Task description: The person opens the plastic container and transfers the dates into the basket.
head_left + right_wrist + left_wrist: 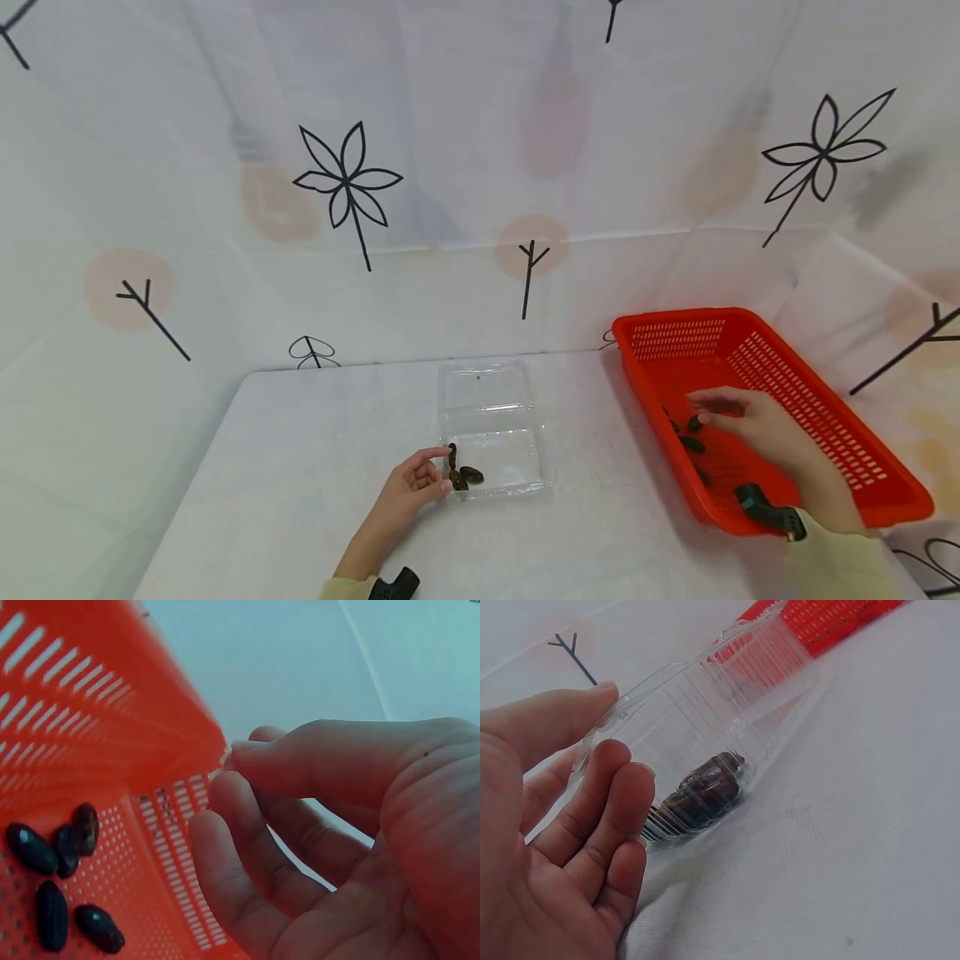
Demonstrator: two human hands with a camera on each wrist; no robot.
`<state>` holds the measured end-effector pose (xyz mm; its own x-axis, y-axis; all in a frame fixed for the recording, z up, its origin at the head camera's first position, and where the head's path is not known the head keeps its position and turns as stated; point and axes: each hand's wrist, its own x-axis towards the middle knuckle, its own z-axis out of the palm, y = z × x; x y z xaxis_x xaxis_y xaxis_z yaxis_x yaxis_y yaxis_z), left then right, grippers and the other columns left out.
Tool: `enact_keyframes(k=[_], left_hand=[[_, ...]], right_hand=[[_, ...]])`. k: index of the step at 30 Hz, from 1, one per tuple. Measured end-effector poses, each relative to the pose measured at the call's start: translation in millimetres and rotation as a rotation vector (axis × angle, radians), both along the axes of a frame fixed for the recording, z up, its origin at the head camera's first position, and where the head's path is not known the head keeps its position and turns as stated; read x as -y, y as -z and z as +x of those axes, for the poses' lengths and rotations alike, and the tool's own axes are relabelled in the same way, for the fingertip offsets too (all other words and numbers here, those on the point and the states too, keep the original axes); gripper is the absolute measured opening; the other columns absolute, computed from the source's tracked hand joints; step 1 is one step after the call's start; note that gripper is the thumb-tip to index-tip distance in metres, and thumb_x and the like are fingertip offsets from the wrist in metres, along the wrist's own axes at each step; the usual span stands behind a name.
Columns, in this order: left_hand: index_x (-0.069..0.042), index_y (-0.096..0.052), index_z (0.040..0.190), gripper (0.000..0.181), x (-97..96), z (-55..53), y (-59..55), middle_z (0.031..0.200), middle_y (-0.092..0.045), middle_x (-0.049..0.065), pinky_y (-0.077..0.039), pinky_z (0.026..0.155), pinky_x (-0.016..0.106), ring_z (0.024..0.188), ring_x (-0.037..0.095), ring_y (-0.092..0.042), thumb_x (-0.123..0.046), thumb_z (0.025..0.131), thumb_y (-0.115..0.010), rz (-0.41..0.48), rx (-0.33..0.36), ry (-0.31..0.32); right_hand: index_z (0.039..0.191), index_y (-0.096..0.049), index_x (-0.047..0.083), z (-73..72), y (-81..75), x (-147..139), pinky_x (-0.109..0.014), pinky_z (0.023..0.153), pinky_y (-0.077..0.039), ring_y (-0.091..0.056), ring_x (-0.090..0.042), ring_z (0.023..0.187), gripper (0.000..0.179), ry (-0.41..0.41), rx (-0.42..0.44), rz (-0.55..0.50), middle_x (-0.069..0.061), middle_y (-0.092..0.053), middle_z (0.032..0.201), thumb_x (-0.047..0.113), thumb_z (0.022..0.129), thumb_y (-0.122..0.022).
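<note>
At the left edge of a clear plastic box (pixel 498 487), my left hand (pixel 408 492) grips the rim with the thumb and curled fingers. Three dark brown dates (pixel 471 475) lie in the near left part of this box. Through its ridged wall, in the left wrist view, a glossy date (pixel 705 787) shows. My right hand (pixel 765 425) hovers inside the red basket (pixel 652 392), thumb and index finger bent loosely, with nothing visibly held. Several dates (pixel 52 915) lie on the basket floor, one (pixel 695 423) just below the thumb tip.
The box's lid half (pixel 486 387) lies folded back behind it. A white patterned cloth (pixel 300 467) covers the table and hangs as a backdrop behind. The basket's raised, slotted walls stand around my right hand.
</note>
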<state>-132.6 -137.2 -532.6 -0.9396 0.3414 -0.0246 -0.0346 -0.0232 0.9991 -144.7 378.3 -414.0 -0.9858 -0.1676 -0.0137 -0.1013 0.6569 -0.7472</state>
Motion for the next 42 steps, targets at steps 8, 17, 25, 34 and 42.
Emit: enact_keyframes(k=[8, 17, 25, 34, 42], left_hand=[[0.006, -0.052, 0.135, 0.052, -1.2, -0.1, 2.5, 0.085, -0.058, 0.000, -0.048, 0.069, 0.022, 0.075, 0.009, -0.058, -0.002, 0.088, -0.073, 0.012, 0.002, -0.008], [0.002, -0.052, 0.137, 0.052, -1.2, 0.4, 2.0, 0.085, -0.058, 0.002, -0.050, 0.070, 0.023, 0.075, 0.009, -0.060, -0.004, 0.090, -0.072, -0.025, -0.010, -0.011], [0.002, -0.053, 0.138, 0.052, -2.4, 1.0, 0.1, 0.086, -0.059, 0.003, -0.050, 0.070, 0.023, 0.075, 0.010, -0.060, -0.002, 0.090, -0.072, -0.047, 0.004, -0.021], [0.001, -0.053, 0.138, 0.052, -1.1, 1.3, 1.3, 0.086, -0.058, 0.003, -0.049, 0.071, 0.024, 0.076, 0.011, -0.060, -0.004, 0.089, -0.073, -0.052, 0.001, -0.027], [0.002, -0.052, 0.138, 0.053, -1.4, 1.1, 2.3, 0.086, -0.058, 0.003, -0.049, 0.071, 0.023, 0.076, 0.010, -0.059, -0.003, 0.090, -0.072, -0.039, -0.016, -0.016]], right_hand=[[0.126, -0.066, 0.003, 0.1, -6.3, 19, -0.023, 0.076, -0.053, -0.064, -0.007, 0.093, 0.034, -0.041, -0.072, -0.026, -0.010, -0.068, 0.114, 0.017, 0.095, -0.069], [0.123, -0.068, 0.007, -3.3, -10.3, 55, -0.026, 0.076, -0.054, -0.061, -0.010, 0.099, 0.031, -0.078, -0.097, -0.033, -0.009, -0.069, 0.113, 0.014, 0.094, -0.071], [0.117, -0.070, 0.007, -8.6, -4.3, 101, -0.026, 0.077, -0.054, -0.063, -0.023, 0.095, 0.026, -0.172, -0.070, -0.033, -0.002, -0.069, 0.106, 0.004, 0.091, -0.070], [0.115, -0.070, 0.007, -19.9, 7.0, 145, -0.030, 0.083, -0.055, -0.062, -0.018, 0.094, 0.025, -0.323, -0.089, -0.019, 0.002, -0.068, 0.102, 0.002, 0.090, -0.070], [0.112, -0.072, 0.008, -27.0, 17.7, 182, -0.029, 0.083, -0.054, -0.062, -0.017, 0.092, 0.022, -0.400, -0.072, -0.032, 0.003, -0.068, 0.098, 0.003, 0.091, -0.070]])
